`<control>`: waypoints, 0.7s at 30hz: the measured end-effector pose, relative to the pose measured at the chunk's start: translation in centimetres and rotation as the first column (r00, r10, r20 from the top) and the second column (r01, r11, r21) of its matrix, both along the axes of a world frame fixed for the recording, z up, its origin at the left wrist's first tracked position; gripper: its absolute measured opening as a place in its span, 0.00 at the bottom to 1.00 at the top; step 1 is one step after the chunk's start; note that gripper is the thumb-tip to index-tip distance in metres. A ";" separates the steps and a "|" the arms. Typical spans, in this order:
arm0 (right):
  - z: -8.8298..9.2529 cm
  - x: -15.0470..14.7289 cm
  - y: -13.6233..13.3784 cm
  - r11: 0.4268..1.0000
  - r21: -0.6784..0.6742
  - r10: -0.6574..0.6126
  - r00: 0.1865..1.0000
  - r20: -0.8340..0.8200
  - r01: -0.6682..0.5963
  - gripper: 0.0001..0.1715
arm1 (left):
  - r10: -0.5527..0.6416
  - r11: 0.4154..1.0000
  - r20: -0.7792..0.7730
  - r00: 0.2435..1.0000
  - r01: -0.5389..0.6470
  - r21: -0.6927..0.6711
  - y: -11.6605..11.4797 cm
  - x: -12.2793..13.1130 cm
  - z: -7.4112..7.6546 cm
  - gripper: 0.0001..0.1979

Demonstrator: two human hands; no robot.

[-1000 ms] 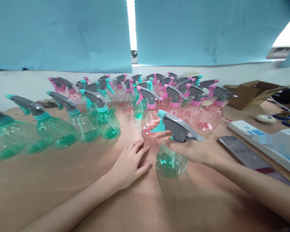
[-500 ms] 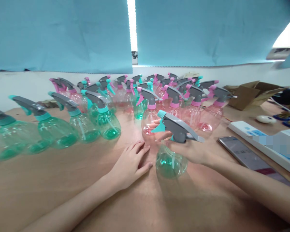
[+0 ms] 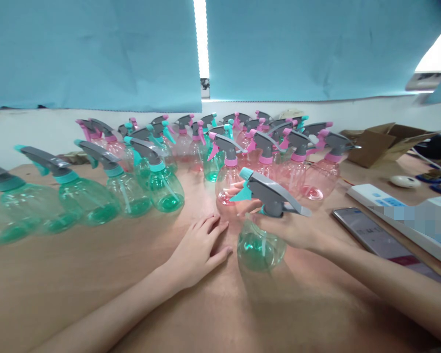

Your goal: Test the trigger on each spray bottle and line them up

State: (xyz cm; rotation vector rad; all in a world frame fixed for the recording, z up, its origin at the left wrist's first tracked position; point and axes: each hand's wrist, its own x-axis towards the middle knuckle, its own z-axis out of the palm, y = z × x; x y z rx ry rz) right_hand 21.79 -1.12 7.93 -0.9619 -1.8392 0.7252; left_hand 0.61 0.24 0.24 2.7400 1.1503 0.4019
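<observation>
A green spray bottle (image 3: 260,252) with a grey and teal trigger head stands upright in the middle of the table, its nozzle to the left. My right hand (image 3: 288,229) is around its neck; the thumb side crosses in front and covers the collar, while the fingers stretch out behind the teal trigger. My left hand (image 3: 200,247) lies flat on the table just left of this bottle, fingers spread and holding nothing. Behind my right fingertips is a pink spray bottle (image 3: 230,174). Left of my hands, a row of green spray bottles (image 3: 165,189) runs toward the left edge.
Many more pink and green bottles crowd the back by the white wall (image 3: 33,132). To the right lie a phone (image 3: 375,235), a white power strip (image 3: 375,196), a white computer mouse (image 3: 404,182) and an open cardboard box (image 3: 382,142). Blue cloth (image 3: 95,54) hangs above.
</observation>
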 end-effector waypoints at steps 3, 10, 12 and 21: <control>-0.2 0.1 0.1 1.000 -0.019 -0.012 1.000 0.028 0.012 0.03 | -0.001 1.000 -0.007 1.000 0.001 -0.003 0.0 0.0 0.0 0.25; 0.1 0.1 0.0 0.999 -0.032 0.000 1.000 0.029 0.001 0.03 | 0.000 1.000 -0.015 1.000 0.000 -0.007 0.0 0.1 0.1 0.25; 0.1 0.1 0.0 0.999 -0.032 0.004 0.999 0.035 -0.003 0.04 | 0.002 1.000 -0.019 1.000 -0.002 -0.009 0.0 0.1 0.1 0.25; 0.1 0.1 0.0 0.995 -0.080 0.060 0.998 -0.030 -0.062 0.20 | 0.005 1.000 -0.043 0.999 -0.005 -0.006 0.0 0.1 0.1 0.26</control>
